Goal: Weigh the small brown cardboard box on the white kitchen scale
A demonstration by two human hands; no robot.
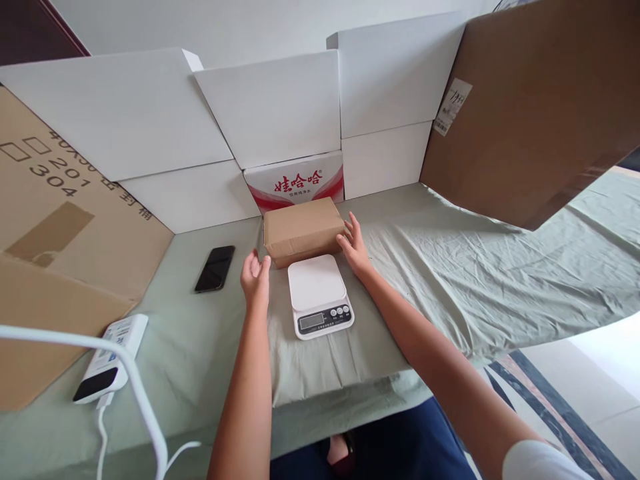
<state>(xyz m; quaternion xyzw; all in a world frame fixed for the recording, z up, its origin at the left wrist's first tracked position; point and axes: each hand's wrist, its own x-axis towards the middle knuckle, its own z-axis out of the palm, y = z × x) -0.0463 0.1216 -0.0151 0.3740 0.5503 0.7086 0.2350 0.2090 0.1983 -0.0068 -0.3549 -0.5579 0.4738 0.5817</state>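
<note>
A brown carton (303,230) was flanked by the open left hand (255,275) and touched by the open right hand (354,244); a white scale (319,293) lay just before it, a phone (215,268) to its left.

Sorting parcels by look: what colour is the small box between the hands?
Plain brown cardboard box, head view.

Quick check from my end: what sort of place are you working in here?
Probably a home packing or parcel-weighing spot: a table under a wrinkled pale green cloth, a small white digital kitchen scale, a plain brown cardboard box between both hands, and white cardboard sheets walling it in.
</note>
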